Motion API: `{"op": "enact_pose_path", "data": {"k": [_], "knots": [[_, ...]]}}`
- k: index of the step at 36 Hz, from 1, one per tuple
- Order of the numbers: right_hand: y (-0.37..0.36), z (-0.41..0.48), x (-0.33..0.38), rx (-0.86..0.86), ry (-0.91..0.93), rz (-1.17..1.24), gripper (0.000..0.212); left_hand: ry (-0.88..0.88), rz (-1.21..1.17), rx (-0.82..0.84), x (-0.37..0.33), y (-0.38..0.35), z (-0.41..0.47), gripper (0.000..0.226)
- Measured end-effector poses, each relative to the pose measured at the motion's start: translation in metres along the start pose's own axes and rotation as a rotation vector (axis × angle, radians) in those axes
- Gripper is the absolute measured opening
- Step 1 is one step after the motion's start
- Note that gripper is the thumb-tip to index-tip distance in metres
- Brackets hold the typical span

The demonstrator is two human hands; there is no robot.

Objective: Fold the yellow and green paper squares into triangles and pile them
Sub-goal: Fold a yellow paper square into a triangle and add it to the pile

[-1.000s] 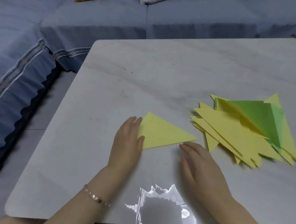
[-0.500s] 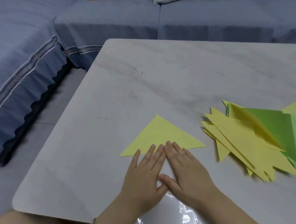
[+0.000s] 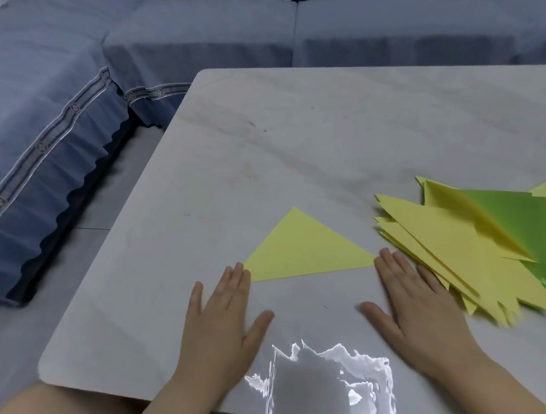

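A folded yellow triangle [image 3: 304, 248] lies flat on the marble table [image 3: 301, 138], its long edge toward me. My left hand [image 3: 223, 322] lies flat on the table with straight fingers, its fingertips at the triangle's left corner. My right hand [image 3: 415, 308] is flat too, fingertips by the triangle's right corner and beside the pile. The pile of folded triangles [image 3: 473, 251] sits at the right, mostly yellow with green sheets [image 3: 520, 218] on top and at its far side. Neither hand holds anything.
A blue sofa [image 3: 81, 83] wraps around the table's far and left sides, with a narrow floor gap at the left. A bright reflection [image 3: 324, 389] shines on the table's near edge. The table's rounded left corner [image 3: 47, 369] is close to my left arm.
My hands were together on the middle of the triangle's long edge. They have slid apart along it to the two corners. The view has shifted left.
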State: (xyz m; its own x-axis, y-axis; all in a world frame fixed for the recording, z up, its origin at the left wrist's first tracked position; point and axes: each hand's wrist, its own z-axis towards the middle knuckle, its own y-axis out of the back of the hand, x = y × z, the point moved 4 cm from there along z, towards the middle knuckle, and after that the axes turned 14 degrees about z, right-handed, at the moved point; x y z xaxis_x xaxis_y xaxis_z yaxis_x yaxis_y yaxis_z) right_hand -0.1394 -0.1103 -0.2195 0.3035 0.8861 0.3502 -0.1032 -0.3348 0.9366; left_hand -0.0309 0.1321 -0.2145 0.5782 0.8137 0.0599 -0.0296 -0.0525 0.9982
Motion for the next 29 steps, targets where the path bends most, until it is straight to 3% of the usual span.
{"op": "enact_pose_path", "data": {"k": [4, 8, 11, 13, 16, 18, 23, 27, 29], "knots": [[-0.004, -0.001, 0.004, -0.038, -0.031, 0.044, 0.078, 0.21, -0.224, -0.079, 0.002, 0.025, 0.019, 0.04], [-0.002, -0.001, 0.011, -0.103, 0.002, 0.097, 0.072, 0.29, -0.264, 0.094, -0.004, 0.031, 0.051, 0.064], [0.013, -0.007, 0.016, -0.275, 0.046, 0.271, 0.04, 0.299, -0.293, 0.181, -0.005, 0.026, 0.068, 0.069], [0.029, -0.01, 0.016, -0.372, 0.057, 0.367, 0.029, 0.308, -0.367, 0.218, -0.002, 0.022, 0.074, 0.061], [0.053, -0.01, 0.004, -0.486, 0.008, 0.384, 0.03, 0.301, -0.457, 0.183, 0.002, 0.022, 0.076, 0.025], [0.065, -0.005, -0.009, -0.514, -0.06, 0.353, 0.03, 0.283, -0.445, 0.105, 0.008, 0.025, 0.078, 0.027], [0.069, 0.008, -0.036, -0.399, -0.249, 0.28, 0.038, 0.349, -0.446, -0.051, 0.046, 0.04, 0.098, 0.028], [0.06, 0.016, -0.045, -0.219, -0.327, 0.161, 0.046, 0.399, -0.43, 0.029, 0.064, 0.039, 0.114, 0.014], [0.056, 0.018, -0.047, -0.153, -0.36, 0.099, 0.046, 0.448, -0.415, 0.053, 0.066, 0.035, 0.117, 0.048]]}}
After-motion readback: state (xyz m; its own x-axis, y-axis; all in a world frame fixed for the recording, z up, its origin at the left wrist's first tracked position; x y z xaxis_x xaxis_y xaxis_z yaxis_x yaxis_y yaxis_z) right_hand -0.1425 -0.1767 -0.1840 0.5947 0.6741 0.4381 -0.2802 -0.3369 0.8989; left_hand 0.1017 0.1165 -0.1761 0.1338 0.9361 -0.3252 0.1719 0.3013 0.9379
